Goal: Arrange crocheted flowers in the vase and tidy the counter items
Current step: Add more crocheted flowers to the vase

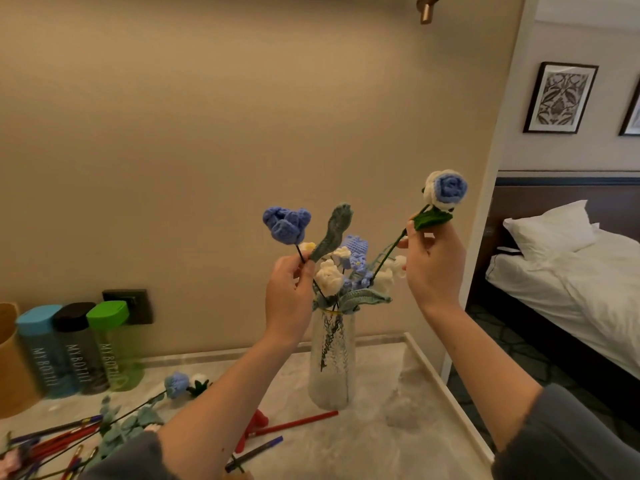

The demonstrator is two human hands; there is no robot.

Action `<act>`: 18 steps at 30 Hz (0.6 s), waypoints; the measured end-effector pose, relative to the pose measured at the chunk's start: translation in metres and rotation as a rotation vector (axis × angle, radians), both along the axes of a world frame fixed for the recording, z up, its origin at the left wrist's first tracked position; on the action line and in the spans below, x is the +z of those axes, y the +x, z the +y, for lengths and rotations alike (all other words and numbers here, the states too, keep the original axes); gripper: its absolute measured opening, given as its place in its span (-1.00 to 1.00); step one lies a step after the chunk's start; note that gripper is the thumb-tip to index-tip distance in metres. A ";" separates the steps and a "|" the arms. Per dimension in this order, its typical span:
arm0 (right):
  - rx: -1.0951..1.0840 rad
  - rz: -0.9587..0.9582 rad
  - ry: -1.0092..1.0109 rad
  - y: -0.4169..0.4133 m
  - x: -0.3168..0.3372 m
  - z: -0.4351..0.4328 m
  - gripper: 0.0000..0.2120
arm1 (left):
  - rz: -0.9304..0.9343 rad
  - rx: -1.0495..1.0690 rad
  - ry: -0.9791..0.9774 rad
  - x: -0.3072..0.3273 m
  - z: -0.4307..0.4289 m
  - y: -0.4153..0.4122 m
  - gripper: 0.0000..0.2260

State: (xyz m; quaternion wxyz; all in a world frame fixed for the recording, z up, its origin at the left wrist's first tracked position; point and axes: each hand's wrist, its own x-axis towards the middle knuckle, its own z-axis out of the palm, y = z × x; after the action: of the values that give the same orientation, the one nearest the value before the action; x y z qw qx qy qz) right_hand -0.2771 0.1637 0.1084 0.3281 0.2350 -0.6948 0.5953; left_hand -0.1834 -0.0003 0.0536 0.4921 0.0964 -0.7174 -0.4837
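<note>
Colours: mostly blue, white and green yarn against beige.

Left tulip [286,225]: periwinkle blue, dark stem. Right rose [446,189]: blue centre, white outer petals, green leaf and stem. Vase [331,362]: clear rippled glass holding white, blue and pale teal-green blooms. Bottles: blue cap [38,319], black cap [73,315], green cap [107,313], white lettering. Counter [381,441]: pale grey marbled. Pens [294,423]: red, some purple. Wall beige; bedding [571,258] white; framed print [561,98] black-and-white leaf pattern.

We have a single wide-angle view from head height, facing forward and slightly down at a wall and a marble counter [381,441]. It sits close, with both forearms entering from the bottom edge and a bed [571,265] at right.
</note>
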 end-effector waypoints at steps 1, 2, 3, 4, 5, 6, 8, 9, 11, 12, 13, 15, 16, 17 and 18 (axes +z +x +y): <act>0.003 0.000 0.005 -0.001 0.002 -0.001 -0.91 | -0.013 0.003 -0.005 -0.002 0.000 -0.001 -0.77; 0.005 0.001 0.009 -0.002 0.003 -0.002 -0.91 | -0.028 0.003 -0.008 -0.003 -0.001 -0.003 -0.76; 0.005 0.003 0.013 -0.002 0.004 -0.003 -0.91 | -0.043 0.001 -0.011 -0.005 -0.001 -0.004 -0.75; 0.007 0.010 0.015 -0.002 0.005 -0.004 -0.91 | -0.055 0.001 -0.020 -0.006 -0.001 -0.005 -0.75; 0.007 0.019 0.018 -0.003 0.006 -0.004 -0.91 | -0.063 0.002 -0.035 -0.008 -0.001 -0.006 -0.74; 0.008 0.029 0.023 -0.003 0.006 -0.005 -0.91 | -0.069 0.001 -0.048 -0.010 -0.002 -0.007 -0.75; 0.000 0.055 0.035 -0.004 0.007 -0.005 -0.91 | -0.079 -0.011 -0.044 -0.013 -0.005 -0.011 -0.82; -0.009 0.068 0.041 -0.005 0.007 -0.005 -0.90 | -0.087 -0.017 -0.036 -0.014 -0.006 -0.013 -0.85; -0.017 0.091 0.045 -0.006 0.007 -0.004 -0.90 | -0.108 -0.016 -0.030 -0.017 -0.010 -0.017 -0.85; -0.018 0.099 0.041 -0.006 0.008 -0.004 -0.90 | -0.120 -0.011 -0.036 -0.018 -0.012 -0.019 -0.84; -0.020 0.104 0.036 -0.006 0.008 -0.004 -0.90 | -0.135 -0.009 -0.046 -0.020 -0.013 -0.021 -0.82; -0.017 0.112 0.013 -0.007 0.007 -0.004 -0.90 | -0.160 -0.021 -0.074 -0.023 -0.016 -0.024 -0.80; -0.009 0.112 -0.001 -0.008 0.007 -0.004 -0.91 | -0.172 -0.031 -0.091 -0.025 -0.017 -0.025 -0.80; -0.002 0.107 -0.014 -0.010 0.008 -0.005 -0.91 | -0.185 -0.033 -0.100 -0.027 -0.019 -0.027 -0.79; 0.004 0.104 -0.026 -0.011 0.008 -0.006 -0.91 | -0.195 -0.034 -0.105 -0.028 -0.020 -0.029 -0.77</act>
State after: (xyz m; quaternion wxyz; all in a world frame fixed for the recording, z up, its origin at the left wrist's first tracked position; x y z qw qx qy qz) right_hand -0.2881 0.1577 0.1162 0.3656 0.2627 -0.6685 0.5920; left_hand -0.2121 -0.0204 0.0257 0.4160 0.1049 -0.7877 -0.4422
